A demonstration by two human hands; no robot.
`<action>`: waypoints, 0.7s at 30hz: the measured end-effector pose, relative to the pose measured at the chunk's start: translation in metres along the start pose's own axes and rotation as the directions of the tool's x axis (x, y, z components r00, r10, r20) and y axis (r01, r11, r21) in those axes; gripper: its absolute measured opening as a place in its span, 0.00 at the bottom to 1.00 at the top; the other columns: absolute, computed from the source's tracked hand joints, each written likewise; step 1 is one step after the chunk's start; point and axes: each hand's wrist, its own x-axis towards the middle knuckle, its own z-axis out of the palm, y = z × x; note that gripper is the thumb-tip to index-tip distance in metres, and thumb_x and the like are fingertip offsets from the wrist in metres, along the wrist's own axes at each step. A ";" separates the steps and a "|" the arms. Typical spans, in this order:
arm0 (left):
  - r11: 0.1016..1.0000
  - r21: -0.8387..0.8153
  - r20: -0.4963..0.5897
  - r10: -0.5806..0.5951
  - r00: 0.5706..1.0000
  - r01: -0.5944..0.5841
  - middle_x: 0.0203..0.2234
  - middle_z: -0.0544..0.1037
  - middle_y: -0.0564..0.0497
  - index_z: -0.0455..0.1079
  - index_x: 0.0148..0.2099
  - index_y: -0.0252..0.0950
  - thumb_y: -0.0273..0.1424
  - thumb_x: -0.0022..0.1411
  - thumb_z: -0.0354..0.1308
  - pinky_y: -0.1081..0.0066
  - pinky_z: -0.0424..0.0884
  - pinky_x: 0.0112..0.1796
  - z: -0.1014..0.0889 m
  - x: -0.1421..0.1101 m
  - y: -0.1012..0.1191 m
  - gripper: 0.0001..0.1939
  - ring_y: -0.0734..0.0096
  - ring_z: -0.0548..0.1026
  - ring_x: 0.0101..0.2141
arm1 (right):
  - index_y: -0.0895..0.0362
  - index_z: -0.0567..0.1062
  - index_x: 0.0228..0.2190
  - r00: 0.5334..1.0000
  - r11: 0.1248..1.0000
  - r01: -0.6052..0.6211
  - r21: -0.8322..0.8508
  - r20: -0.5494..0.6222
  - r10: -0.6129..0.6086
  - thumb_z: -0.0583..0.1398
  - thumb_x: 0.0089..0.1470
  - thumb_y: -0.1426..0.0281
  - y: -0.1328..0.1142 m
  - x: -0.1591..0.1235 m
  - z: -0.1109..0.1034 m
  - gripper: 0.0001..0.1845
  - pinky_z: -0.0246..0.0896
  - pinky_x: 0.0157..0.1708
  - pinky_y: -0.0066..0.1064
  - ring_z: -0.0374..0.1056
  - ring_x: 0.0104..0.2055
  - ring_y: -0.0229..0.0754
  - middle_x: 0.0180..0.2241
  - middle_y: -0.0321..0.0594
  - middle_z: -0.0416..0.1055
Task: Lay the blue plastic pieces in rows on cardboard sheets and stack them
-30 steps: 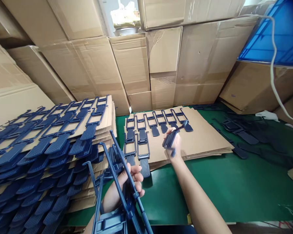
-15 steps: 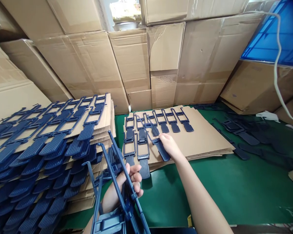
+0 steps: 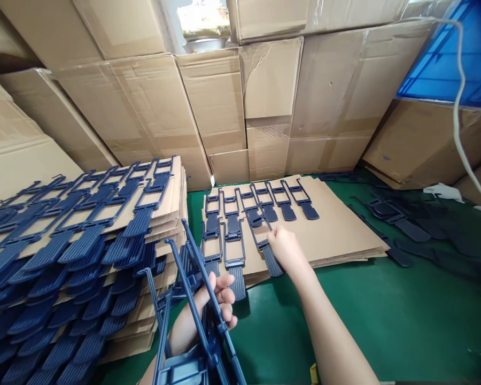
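Observation:
Several dark blue plastic frames with thin arms stand bunched at the lower middle, and my left hand is closed around them. Part of that hand is hidden behind the arms. My right hand grips the side of a single blue plastic frame with a ribbed paddle, low over a cardboard sheet. Its upper end overlaps a frame in the back row. Matching frames lie in rows on the sheet, left of and behind my right hand, some paddles hanging past the front edge.
At left rises a layered stack of cardboard sheets bearing many similar blue frames. More dark parts lie loose on the green table at right. Cardboard boxes wall off the back, and a white cable hangs at right.
My right hand has moved slightly right and toward me, and the frame in it has turned more in line with the others. My left hand with its bunch is nearly unmoved.

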 end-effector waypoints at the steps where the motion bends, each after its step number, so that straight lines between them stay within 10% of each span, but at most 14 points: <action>1: 1.000 0.000 0.005 0.000 1.000 0.000 0.17 0.72 0.55 0.72 0.31 0.33 0.34 0.61 0.48 0.75 0.70 0.22 0.000 0.000 0.000 0.14 0.80 0.69 0.16 | 0.59 0.66 0.29 1.000 1.000 -0.003 -0.010 0.022 0.003 0.46 0.52 0.71 0.000 0.001 0.002 0.11 0.52 0.27 0.29 0.65 0.32 0.45 0.28 0.48 0.68; 21: 1.000 -0.017 0.028 -0.017 0.999 0.017 0.18 0.73 0.55 0.72 0.33 0.33 0.34 0.57 0.54 0.75 0.70 0.23 -0.004 0.002 -0.007 0.10 0.80 0.69 0.16 | 0.58 0.64 0.53 0.989 0.997 0.072 0.035 0.129 -0.076 0.47 0.49 0.76 0.007 0.002 0.013 0.28 0.61 0.34 0.31 0.67 0.37 0.44 0.38 0.49 0.70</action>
